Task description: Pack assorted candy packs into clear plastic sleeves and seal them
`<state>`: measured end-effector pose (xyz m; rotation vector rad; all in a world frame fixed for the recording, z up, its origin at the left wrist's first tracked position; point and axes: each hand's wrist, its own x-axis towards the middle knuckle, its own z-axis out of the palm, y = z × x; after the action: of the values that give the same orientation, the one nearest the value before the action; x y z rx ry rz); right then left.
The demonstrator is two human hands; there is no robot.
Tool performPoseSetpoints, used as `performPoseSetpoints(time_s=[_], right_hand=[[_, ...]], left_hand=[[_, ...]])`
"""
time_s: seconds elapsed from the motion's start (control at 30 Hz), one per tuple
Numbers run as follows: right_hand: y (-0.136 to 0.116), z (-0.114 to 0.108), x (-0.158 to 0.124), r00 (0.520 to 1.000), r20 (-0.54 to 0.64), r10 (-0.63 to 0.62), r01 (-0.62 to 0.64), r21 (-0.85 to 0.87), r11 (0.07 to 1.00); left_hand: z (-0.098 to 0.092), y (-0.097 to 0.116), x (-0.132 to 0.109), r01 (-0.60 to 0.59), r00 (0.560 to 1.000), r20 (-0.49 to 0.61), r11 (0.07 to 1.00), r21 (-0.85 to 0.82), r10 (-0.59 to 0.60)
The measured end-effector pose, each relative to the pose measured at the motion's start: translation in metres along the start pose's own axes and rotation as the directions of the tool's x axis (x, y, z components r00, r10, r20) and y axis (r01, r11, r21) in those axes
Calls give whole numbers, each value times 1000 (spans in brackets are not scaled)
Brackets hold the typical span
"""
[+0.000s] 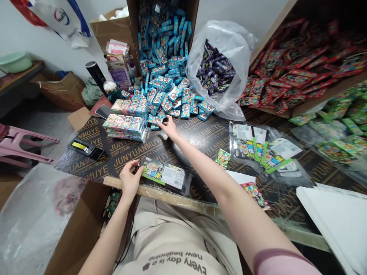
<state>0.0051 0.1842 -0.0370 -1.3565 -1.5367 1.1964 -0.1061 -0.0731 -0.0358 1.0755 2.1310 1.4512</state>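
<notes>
A long printed plastic bag (163, 173) with a green strip and a white label lies flat along the table's front edge. The thumb and fingers of my left hand (131, 177) are closed on its left end. Farther in, my right hand (170, 129) reaches to the front of a heap of small blue boxes (172, 93). Its fingertips close on a small blue box (155, 120) at the heap's near edge. Just left of that hand are stacked clear-wrapped packs (126, 124) of colourful cartons.
Behind stand a clear bag of purple packets (216, 70) and a box of red packets (298, 72). Green packets (344, 114) lie far right. More printed bags (258, 147) and white sheets (335, 221) are on the right. A black tool with a yellow strip (86, 148) lies left.
</notes>
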Motion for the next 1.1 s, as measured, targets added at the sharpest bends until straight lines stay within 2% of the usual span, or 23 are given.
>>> performPoseSetpoints(time_s=[0.1, 0.17, 0.23, 0.3, 0.33, 0.4, 0.43, 0.47, 0.5, 0.57, 0.63, 0.7, 0.77, 0.8, 0.83, 0.87, 0.9, 0.93, 0.97, 1.0, 1.03, 1.1], right_hand=[[-9, 13, 12, 997, -77, 29, -26, 42, 999], [-14, 6, 8, 997, -72, 29, -25, 58, 998], [-15, -12, -8, 999, -31, 14, -11, 80, 997], [-13, -36, -37, 993, 107, -40, 26, 133, 991], [-13, -50, -55, 968, 231, -95, 53, 182, 982], [-12, -76, -95, 873, 449, -190, 91, 233, 968], [-12, -88, -115, 844, 491, -218, 121, 222, 968], [-13, -99, -134, 845, 478, -240, 173, 180, 968], [-13, -110, -151, 860, 433, -272, 245, 117, 962], [-13, -128, -181, 866, 335, -371, 409, -47, 911], [-10, -141, -202, 827, 331, -454, 529, -188, 827], [-3, -151, -215, 807, 338, -485, 575, -261, 776], [6, -159, -223, 815, 265, -515, 577, -296, 761], [11, -163, -225, 823, 211, -527, 568, -313, 761], [17, -167, -227, 832, 162, -531, 552, -339, 762], [23, -170, -229, 842, 126, -525, 531, -373, 761], [28, -173, -231, 852, 107, -513, 508, -413, 756], [34, -175, -232, 861, 108, -497, 488, -450, 748], [40, -177, -234, 869, 124, -478, 475, -479, 739], [45, -177, -236, 874, 146, -463, 470, -498, 729], [49, -176, -238, 875, 172, -453, 472, -509, 720], [55, -172, -241, 873, 206, -442, 478, -537, 695]], left_hand=[[-6, 10, -1, -184, 983, 56, 967, 175, 177], [-4, 18, 5, -196, 979, 83, 973, 120, 186], [1, 26, 12, -97, 989, 107, 994, -41, 101], [10, 35, 16, 88, 982, 185, 968, -236, -45], [16, 40, 16, 198, 957, 265, 929, -312, -115], [29, 51, 11, 397, 855, 480, 843, -364, -196], [37, 56, 7, 468, 789, 578, 812, -349, -207], [44, 62, 1, 515, 731, 650, 793, -325, -209], [52, 66, -6, 542, 693, 690, 782, -307, -209], [65, 74, -20, 567, 674, 706, 766, -303, -220], [75, 78, -32, 575, 670, 709, 758, -307, -221], [80, 80, -39, 551, 636, 752, 785, -284, -174], [78, 79, -40, 434, 606, 793, 861, -267, -60], [74, 78, -38, 312, 598, 801, 914, -261, 24], [69, 76, -35, 139, 582, 804, 960, -244, 120], [63, 74, -31, -75, 544, 812, 976, -206, 213], [58, 71, -26, -297, 479, 831, 943, -148, 282], [52, 68, -22, -491, 403, 861, 867, -82, 310], [49, 65, -18, -632, 335, 893, 775, -25, 302], [47, 62, -15, -719, 287, 917, 695, 15, 277], [46, 59, -13, -765, 262, 931, 643, 38, 256], [51, 55, -10, -799, 240, 937, 600, 43, 253]])
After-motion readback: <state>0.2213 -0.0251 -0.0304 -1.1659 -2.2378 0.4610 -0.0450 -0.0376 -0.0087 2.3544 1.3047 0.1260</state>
